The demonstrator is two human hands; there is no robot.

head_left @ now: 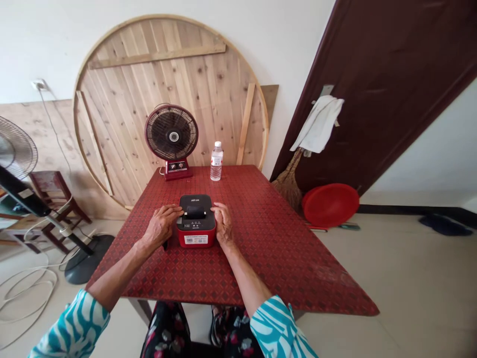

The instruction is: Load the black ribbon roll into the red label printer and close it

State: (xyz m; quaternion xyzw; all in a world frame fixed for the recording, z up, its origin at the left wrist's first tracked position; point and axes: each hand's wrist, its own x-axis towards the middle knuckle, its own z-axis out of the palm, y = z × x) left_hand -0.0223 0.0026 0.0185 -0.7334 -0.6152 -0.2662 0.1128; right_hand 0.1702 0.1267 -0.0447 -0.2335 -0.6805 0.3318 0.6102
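Observation:
A small box-shaped label printer (195,224), red below with a black top, stands on the red patterned table (268,243). A dark curved piece crosses the middle of its top, and a white sticker is on the front face. My left hand (161,224) holds its left side, with the fingertips at the top edge. On the opposite side, my right hand (223,223) grips the right edge with bent fingers. The printer sits level between both hands. Something small and dark shows under my left hand, too hidden to name.
Toward the table's back stand a red fan (172,136) and a water bottle (216,161). A round wooden tabletop (201,94) leans on the wall behind. To the right are a broom (290,181) and a red basin (331,205); a standing fan (89,258) is left.

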